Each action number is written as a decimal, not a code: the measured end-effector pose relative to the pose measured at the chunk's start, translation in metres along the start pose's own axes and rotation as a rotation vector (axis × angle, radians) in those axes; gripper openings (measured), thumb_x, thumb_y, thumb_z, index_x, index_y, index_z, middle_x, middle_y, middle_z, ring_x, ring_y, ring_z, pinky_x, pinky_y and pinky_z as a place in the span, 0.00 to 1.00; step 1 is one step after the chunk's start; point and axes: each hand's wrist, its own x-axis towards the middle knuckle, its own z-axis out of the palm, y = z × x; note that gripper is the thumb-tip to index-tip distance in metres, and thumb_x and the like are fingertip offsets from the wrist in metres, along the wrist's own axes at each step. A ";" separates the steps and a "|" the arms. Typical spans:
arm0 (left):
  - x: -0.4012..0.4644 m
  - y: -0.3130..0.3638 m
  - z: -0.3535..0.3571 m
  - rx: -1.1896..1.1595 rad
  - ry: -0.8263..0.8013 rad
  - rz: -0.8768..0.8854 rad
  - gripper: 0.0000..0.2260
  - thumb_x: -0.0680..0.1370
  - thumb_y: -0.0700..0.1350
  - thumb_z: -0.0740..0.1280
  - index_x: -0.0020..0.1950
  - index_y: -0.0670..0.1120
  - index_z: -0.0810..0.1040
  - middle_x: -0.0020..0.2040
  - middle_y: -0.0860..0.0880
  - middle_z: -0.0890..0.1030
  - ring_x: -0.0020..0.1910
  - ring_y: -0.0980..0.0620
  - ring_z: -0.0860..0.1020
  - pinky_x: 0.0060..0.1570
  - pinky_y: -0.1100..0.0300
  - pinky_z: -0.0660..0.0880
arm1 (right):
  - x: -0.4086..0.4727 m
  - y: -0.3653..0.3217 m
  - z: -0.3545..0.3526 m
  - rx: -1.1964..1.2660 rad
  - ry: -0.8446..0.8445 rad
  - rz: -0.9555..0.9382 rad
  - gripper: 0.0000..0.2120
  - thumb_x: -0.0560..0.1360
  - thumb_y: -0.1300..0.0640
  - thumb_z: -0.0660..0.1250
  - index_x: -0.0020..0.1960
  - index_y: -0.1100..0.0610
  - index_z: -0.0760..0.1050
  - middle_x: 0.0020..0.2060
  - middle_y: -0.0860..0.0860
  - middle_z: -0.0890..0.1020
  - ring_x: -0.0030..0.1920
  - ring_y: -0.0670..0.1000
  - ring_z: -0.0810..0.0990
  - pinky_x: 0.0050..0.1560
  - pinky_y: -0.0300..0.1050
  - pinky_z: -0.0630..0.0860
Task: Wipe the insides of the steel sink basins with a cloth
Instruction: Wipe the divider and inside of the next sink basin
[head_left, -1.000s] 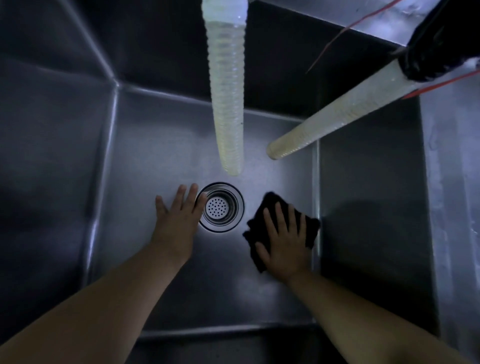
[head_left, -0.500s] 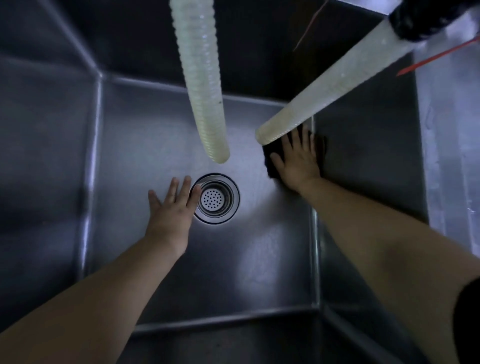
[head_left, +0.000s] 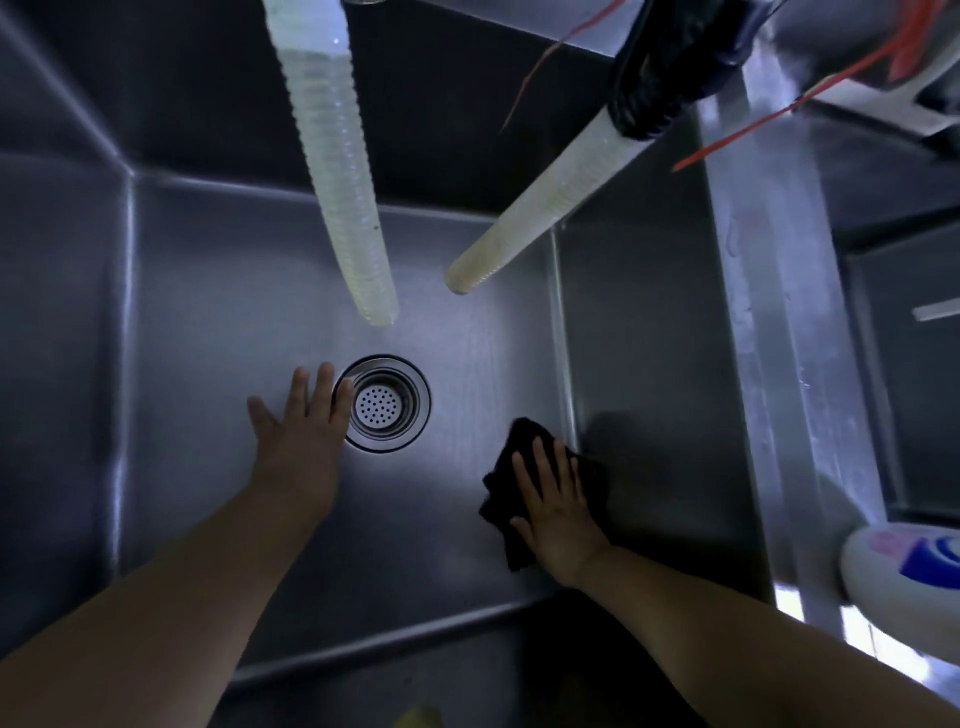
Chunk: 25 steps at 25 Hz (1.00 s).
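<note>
Head camera looks straight down into a steel sink basin (head_left: 218, 291) with both bare forearms reaching in. On the basin floor the right hand (head_left: 558, 506) lies palm down on a black cloth (head_left: 501, 512), its fingers (head_left: 543, 462) straight and slightly spread, pressing the cloth flat rather than gripping it. The cloth is bunched into a loose wad that sticks out past the thumb side and beyond the fingertips; it sits on the floor in the near right part of the basin, just beside the seam where the floor meets the right wall. The left hand (head_left: 298, 428) holds nothing: it rests flat on the floor with straight fingers (head_left: 319, 387) fanned a little, the tips touching the left edge of the round drain strainer (head_left: 387, 402). Two pale ribbed hoses hang over the basin, one (head_left: 337, 171) coming down above the drain and another (head_left: 540, 202) slanting in from the upper right. A white bottle with a blue label (head_left: 904, 566) stands on the right rim.
</note>
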 end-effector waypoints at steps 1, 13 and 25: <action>0.000 0.002 -0.001 0.004 -0.008 -0.001 0.49 0.73 0.46 0.70 0.76 0.44 0.32 0.76 0.43 0.32 0.76 0.39 0.36 0.70 0.34 0.54 | 0.009 0.003 -0.006 0.093 0.008 -0.007 0.36 0.71 0.54 0.53 0.77 0.57 0.48 0.75 0.62 0.51 0.74 0.68 0.49 0.71 0.67 0.55; 0.008 0.007 0.005 0.006 -0.021 -0.014 0.49 0.73 0.42 0.70 0.76 0.44 0.32 0.76 0.41 0.32 0.75 0.37 0.36 0.69 0.32 0.53 | 0.221 0.074 -0.170 -0.636 0.055 0.088 0.13 0.67 0.61 0.70 0.51 0.65 0.81 0.52 0.58 0.83 0.57 0.57 0.79 0.61 0.48 0.73; -0.001 -0.003 0.007 0.014 0.056 0.034 0.54 0.69 0.50 0.73 0.75 0.44 0.32 0.76 0.43 0.33 0.76 0.40 0.38 0.69 0.34 0.54 | 0.005 0.009 -0.065 -0.644 -0.348 -0.043 0.25 0.74 0.65 0.47 0.66 0.68 0.69 0.72 0.62 0.63 0.73 0.62 0.60 0.74 0.53 0.50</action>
